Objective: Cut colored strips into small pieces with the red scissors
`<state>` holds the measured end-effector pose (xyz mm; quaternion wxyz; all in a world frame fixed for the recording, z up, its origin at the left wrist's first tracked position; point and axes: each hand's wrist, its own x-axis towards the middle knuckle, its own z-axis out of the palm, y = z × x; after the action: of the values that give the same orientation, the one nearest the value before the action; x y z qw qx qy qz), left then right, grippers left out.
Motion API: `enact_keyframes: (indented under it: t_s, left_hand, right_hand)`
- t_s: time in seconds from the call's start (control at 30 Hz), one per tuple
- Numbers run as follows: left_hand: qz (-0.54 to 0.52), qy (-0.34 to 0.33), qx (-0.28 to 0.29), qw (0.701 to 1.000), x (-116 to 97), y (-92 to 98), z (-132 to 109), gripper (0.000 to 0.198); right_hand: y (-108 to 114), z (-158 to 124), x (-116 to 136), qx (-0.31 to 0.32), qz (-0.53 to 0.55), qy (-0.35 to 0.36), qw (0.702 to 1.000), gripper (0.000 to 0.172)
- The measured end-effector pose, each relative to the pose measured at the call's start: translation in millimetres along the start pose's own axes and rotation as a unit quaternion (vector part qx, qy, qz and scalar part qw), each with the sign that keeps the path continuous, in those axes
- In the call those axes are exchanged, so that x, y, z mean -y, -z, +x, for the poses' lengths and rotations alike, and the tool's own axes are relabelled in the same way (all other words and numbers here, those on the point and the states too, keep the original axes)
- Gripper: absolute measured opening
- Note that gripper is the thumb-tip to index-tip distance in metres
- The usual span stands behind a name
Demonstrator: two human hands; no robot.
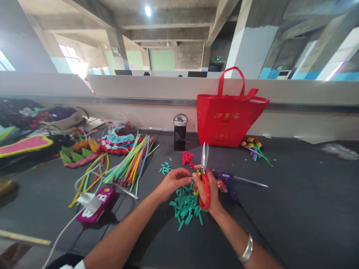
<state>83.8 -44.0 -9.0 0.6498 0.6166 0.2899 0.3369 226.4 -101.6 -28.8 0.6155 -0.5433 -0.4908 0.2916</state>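
Observation:
My right hand (211, 191) holds a pair of scissors (206, 186) with orange-red handles, the blades pointing up and away from me. My left hand (174, 182) is closed in a pinch, its fingertips meeting those of my right hand. A bit of green shows at the pinch, apparently a small green strip (192, 180). Below both hands lies a loose pile of cut green strips (185, 206). Something yellow (196, 186), partly hidden, is by my right fingers. Small teal pieces (165, 168) and a heap of red pieces (187, 158) lie just beyond.
A blue glue gun (228, 184) with a clear stick lies right of my hand, its cord running toward me. Behind stand a dark bottle (180, 136) and a red bag (224, 119). To the left are colourful pipe cleaners (131, 160) and a purple power strip (98, 205).

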Motion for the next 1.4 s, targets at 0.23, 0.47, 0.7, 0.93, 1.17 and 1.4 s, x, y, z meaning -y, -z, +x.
enact_keyframes:
  t_s: [0.23,0.47,0.7,0.93,1.17,1.4]
  left_hand:
    - [0.18,-0.076,0.004,0.981,4.2,0.1,1.1,0.019]
    - [0.328,-0.128,-0.025,0.936,2.9,0.3,-1.1,0.014]
    - [0.359,-0.154,-0.004,0.92,6.1,1.7,-2.1,0.014]
    - [0.337,-0.124,-0.03,0.933,3.3,-1.2,-2.2,0.017]
    - [0.33,-0.128,-0.013,0.935,4.1,-2.8,-3.2,0.007]
    - [0.266,-0.103,-0.032,0.958,4.6,-6.8,-3.7,0.008]
  right_hand:
    - [0.8,1.2,-4.9,-0.003,-0.101,0.078,0.992,0.027]
    - [5.2,3.8,-6.1,-0.01,-0.147,0.107,0.983,0.027]
    - [3.4,4.1,-11.5,-0.023,-0.153,0.117,0.981,0.029]
    - [5.0,5.1,-8.6,-0.038,-0.171,0.119,0.977,0.027]
    - [6.0,3.9,-7.6,-0.008,-0.171,0.126,0.977,0.029]
    - [4.7,0.5,-3.3,-0.03,-0.176,0.134,0.975,0.028]
